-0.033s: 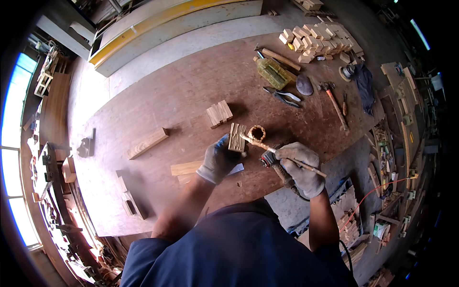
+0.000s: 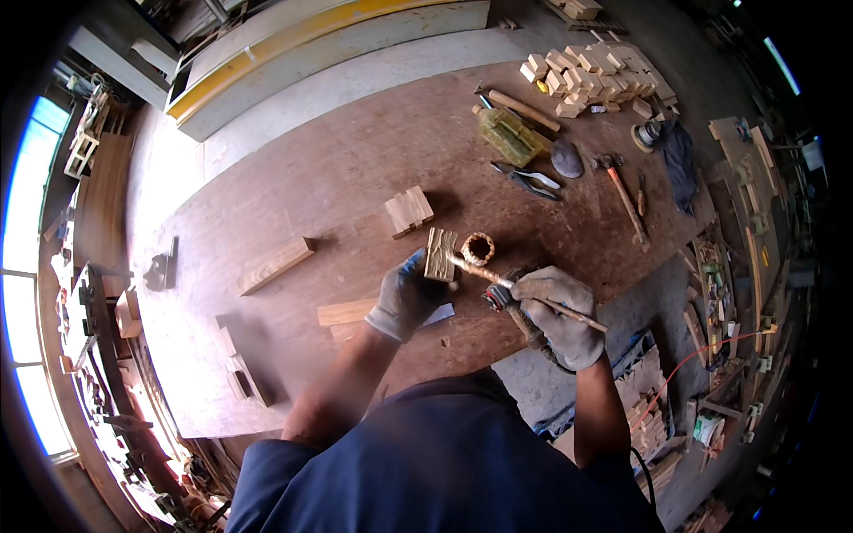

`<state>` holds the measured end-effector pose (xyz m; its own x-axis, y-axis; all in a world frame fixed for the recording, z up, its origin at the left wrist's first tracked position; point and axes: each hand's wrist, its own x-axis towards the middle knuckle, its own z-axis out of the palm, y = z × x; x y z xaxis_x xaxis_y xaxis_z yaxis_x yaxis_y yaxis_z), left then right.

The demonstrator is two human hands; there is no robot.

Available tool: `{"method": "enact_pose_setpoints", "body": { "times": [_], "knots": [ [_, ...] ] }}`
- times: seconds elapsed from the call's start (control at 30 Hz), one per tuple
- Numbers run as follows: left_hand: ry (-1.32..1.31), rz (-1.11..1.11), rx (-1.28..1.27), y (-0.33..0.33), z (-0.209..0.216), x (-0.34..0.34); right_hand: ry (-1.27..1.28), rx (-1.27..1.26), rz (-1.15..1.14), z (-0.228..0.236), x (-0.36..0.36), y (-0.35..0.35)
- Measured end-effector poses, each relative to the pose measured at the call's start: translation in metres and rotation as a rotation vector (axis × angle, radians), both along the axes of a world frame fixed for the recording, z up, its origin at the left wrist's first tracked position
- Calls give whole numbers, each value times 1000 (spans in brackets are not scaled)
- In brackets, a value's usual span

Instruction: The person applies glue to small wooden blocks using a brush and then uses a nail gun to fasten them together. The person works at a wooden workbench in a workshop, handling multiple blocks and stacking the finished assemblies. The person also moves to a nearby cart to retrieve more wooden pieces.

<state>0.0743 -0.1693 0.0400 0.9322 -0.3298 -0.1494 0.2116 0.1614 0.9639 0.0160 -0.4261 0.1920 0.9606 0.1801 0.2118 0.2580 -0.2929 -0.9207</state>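
Note:
My gloved left hand (image 2: pixel 402 300) is closed around a small wooden block (image 2: pixel 441 255) whose upper face is coated with something wet-looking and streaked. My gloved right hand (image 2: pixel 560 311) grips a thin brush (image 2: pixel 498 279) by its handle, its tip at the block's right edge. Just right of the block stands a round glue pot (image 2: pixel 478 249) with a crusted rim. Under my right hand lies a corded power tool (image 2: pixel 511 309), partly hidden. Another wooden block (image 2: pixel 409 211) with notched edges sits beyond my left hand.
The wooden tabletop (image 2: pixel 311 195) also carries a wood strip (image 2: pixel 277 266), a hand plane (image 2: pixel 162 270) at left, and pliers (image 2: pixel 526 179), a yellowish bottle (image 2: pixel 511 135), a hammer (image 2: pixel 622 197) and a dark cloth (image 2: pixel 678 167) at right. Many stacked blocks (image 2: pixel 586 75) fill the far right corner.
The brush tip has shifted slightly down and toward the block's right edge, my right hand moving a little with it. The left hand and block stay put.

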Motion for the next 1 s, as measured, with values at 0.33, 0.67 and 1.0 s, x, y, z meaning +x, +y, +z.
{"method": "enact_pose_setpoints", "body": {
  "times": [0.33, 0.67, 1.0],
  "knots": [
    [90, 13, -148, 1, -7, -2, -41, 30, -43, 0, 9, 13],
    [43, 39, -60, 4, -5, 1, -26, 68, -51, 12, 6, 15],
    [609, -92, -823, 6, 16, 0, 19, 17, 3, -1, 4, 14]
  ]
}}
